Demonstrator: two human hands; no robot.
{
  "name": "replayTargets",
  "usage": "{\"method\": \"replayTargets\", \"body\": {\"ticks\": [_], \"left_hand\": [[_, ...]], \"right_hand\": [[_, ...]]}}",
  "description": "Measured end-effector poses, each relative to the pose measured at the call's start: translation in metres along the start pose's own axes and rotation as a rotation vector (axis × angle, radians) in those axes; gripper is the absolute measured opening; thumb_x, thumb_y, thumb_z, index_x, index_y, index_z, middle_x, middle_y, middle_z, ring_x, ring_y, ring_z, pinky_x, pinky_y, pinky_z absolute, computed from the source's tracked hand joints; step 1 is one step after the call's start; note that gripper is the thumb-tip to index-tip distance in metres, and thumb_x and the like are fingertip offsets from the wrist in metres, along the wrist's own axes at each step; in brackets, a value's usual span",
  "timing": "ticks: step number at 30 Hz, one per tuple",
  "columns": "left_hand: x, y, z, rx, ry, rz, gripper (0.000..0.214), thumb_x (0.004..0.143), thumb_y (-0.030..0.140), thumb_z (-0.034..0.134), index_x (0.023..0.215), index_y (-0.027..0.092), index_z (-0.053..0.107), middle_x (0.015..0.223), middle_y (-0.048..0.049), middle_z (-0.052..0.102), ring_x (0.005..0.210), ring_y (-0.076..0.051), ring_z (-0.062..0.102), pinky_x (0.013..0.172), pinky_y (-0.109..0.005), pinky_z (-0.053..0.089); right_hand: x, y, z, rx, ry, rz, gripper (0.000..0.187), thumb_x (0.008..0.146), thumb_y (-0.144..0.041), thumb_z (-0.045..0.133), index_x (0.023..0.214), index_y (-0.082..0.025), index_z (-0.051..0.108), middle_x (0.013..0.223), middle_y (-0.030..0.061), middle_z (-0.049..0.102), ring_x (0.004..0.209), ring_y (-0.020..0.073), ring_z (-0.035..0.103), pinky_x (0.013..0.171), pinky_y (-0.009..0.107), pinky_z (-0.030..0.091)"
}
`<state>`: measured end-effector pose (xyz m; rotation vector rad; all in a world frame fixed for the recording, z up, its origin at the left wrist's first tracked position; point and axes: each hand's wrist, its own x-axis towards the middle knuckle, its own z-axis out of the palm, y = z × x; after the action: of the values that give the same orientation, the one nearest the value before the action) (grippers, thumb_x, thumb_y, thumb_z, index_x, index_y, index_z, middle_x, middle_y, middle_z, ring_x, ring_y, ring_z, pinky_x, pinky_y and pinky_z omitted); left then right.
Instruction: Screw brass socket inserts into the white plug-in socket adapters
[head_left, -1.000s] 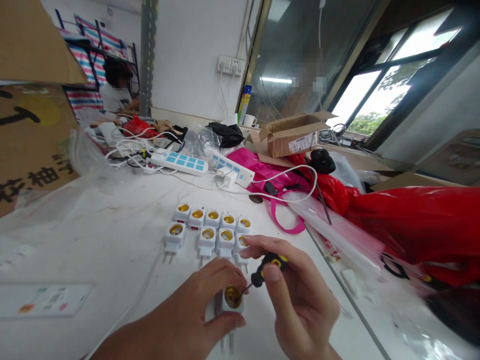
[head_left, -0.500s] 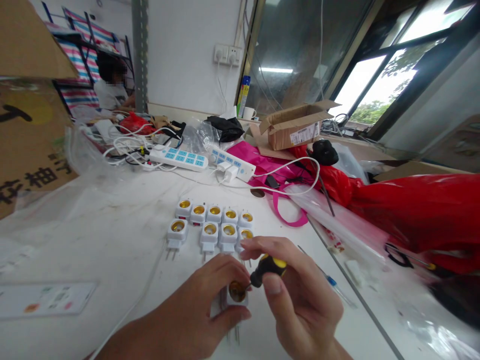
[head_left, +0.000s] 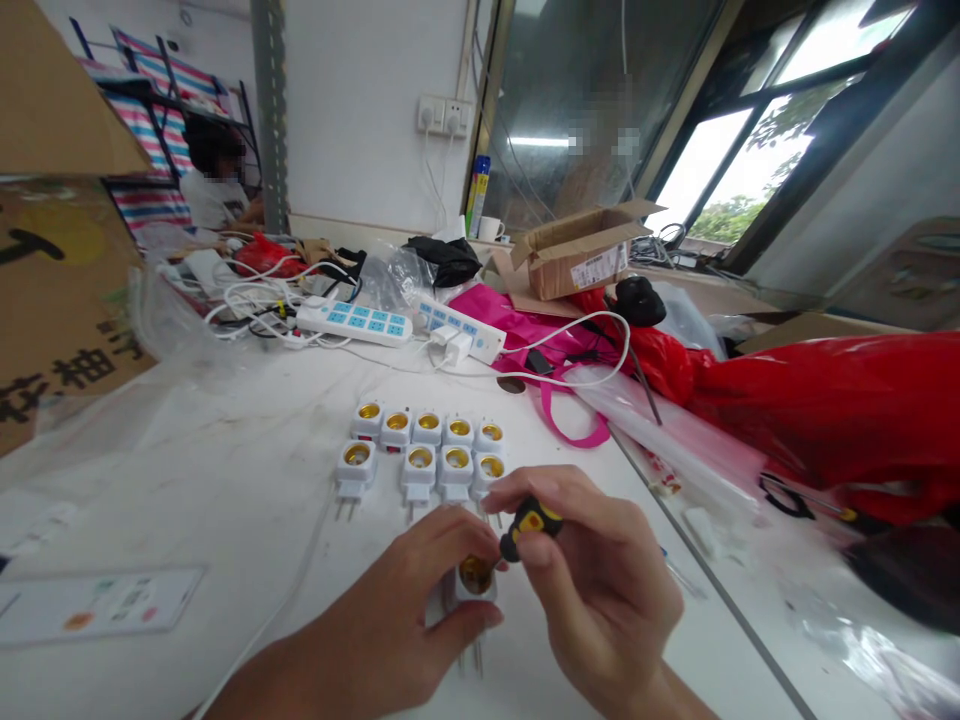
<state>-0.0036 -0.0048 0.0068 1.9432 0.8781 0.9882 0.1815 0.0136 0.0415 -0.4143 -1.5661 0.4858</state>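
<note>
My left grip (head_left: 420, 600) is clamped on a small white socket (head_left: 474, 578). My thumb is on its near side and my fingers are on its far side. The socket is in the near middle, held just above the bench (head_left: 225, 480). Its gold hole faces up and its metal pins point down.

My right grip (head_left: 600, 580) is closed tight on a screwdriver (head_left: 529, 522) with a black and yellow handle. I pinch the handle between my thumb and fingers. The thin metal tip slants down and left into the gold hole of the socket. My two grips are very close, but I cannot tell if they touch.

Just beyond my grips, the other sockets (head_left: 420, 450) stand in two neat rows on the bench, gold holes up. Farther back lie a white power strip (head_left: 354, 322) with blue holes and a tangle of white cords. A pink bag (head_left: 525, 335) is to the right of the strip. An open box (head_left: 577, 260) sits behind the bag. A big red bag (head_left: 840, 410) fills the right side. A flat card (head_left: 97, 605) lies near on the left. Far off on the left, a person (head_left: 214, 185) sits by a striped sheet.
</note>
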Motion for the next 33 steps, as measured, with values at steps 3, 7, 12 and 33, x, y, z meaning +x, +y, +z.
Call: {"method": "replayTargets", "body": {"ticks": [3,7,12,33], "left_hand": [[0.002,0.002,-0.001,-0.017,-0.017,-0.004,0.027,0.096,0.014,0.076,0.117,0.028,0.066,0.118,-0.0021,0.073,0.111,-0.022,0.069,0.103,-0.036,0.057],[0.003,0.005,-0.002,0.003,-0.011,-0.041,0.031,0.094,0.011,0.077,0.118,0.028,0.067,0.12,-0.0024,0.073,0.115,-0.022,0.069,0.107,-0.037,0.055],[0.001,0.005,-0.002,-0.005,-0.001,-0.049,0.032,0.093,0.016,0.08,0.118,0.029,0.066,0.126,-0.0032,0.072,0.122,-0.024,0.067,0.111,-0.037,0.053],[0.004,0.005,-0.003,-0.049,-0.035,-0.026,0.032,0.094,0.012,0.08,0.12,0.024,0.068,0.119,-0.0029,0.073,0.115,-0.021,0.068,0.106,-0.033,0.053]], "right_hand": [[0.004,0.001,-0.001,-0.095,0.056,-0.043,0.038,0.097,-0.019,0.087,0.132,-0.03,0.078,0.106,0.0081,0.069,0.096,0.0251,0.07,0.076,0.042,0.063],[0.0,-0.002,-0.004,-0.087,0.024,0.061,0.042,0.105,-0.006,0.066,0.14,-0.027,0.075,0.111,0.0095,0.071,0.1,0.0233,0.069,0.083,0.04,0.063],[-0.009,-0.004,-0.006,-0.032,-0.045,0.2,0.039,0.116,-0.014,0.047,0.147,-0.028,0.065,0.119,0.0087,0.074,0.106,0.02,0.074,0.088,0.034,0.065],[-0.004,0.004,-0.002,-0.018,-0.032,-0.058,0.034,0.104,-0.009,0.072,0.137,-0.019,0.069,0.103,0.008,0.074,0.089,0.0214,0.075,0.074,0.036,0.065]]}}
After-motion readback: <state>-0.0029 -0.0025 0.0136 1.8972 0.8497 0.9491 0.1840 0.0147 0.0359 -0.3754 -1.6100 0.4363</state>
